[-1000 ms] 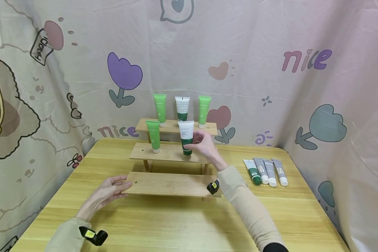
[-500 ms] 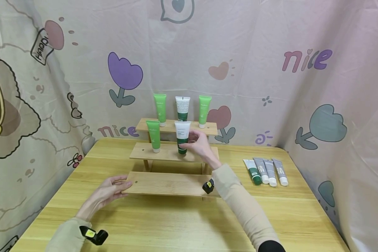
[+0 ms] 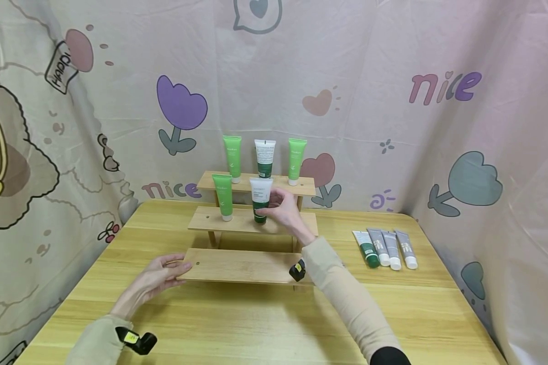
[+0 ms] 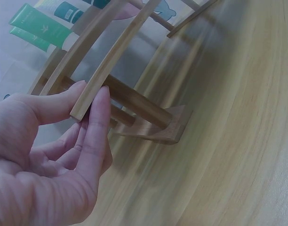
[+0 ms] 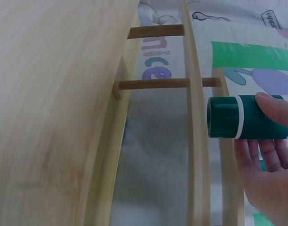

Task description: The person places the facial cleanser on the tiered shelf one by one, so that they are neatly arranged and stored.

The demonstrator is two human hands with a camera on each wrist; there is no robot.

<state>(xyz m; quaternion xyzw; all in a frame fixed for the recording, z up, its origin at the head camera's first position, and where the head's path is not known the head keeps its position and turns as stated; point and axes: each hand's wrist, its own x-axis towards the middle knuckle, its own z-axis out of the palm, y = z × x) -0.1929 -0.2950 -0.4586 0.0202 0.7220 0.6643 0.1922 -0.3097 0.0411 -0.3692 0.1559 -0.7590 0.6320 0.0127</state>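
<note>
My right hand (image 3: 286, 209) grips the lower part of a white-and-green squeeze tube (image 3: 261, 190), which stands cap down at the middle step (image 3: 283, 228) of a wooden three-step display rack. In the right wrist view, thumb and fingers lie on either side of its dark green body (image 5: 257, 106). A light green tube (image 3: 224, 197) stands upright to its left on that same step. At the left end of the lowest step (image 3: 242, 266), my left hand (image 3: 155, 278) pinches the board; the left wrist view shows the thumb above the board edge (image 4: 94, 89) and fingers below.
On the top step (image 3: 210, 181) stand two light green tubes (image 3: 233, 157) (image 3: 297, 159) with a white-and-green tube (image 3: 265, 154) between them. Several tubes (image 3: 383, 248), one green and white and the others grey, lie on the table (image 3: 237, 324) at right. A patterned curtain (image 3: 347, 61) hangs behind.
My right hand has shifted the white-and-green tube a little to the left along the middle step, closer to the light green one. My left hand has stayed on the lowest step.
</note>
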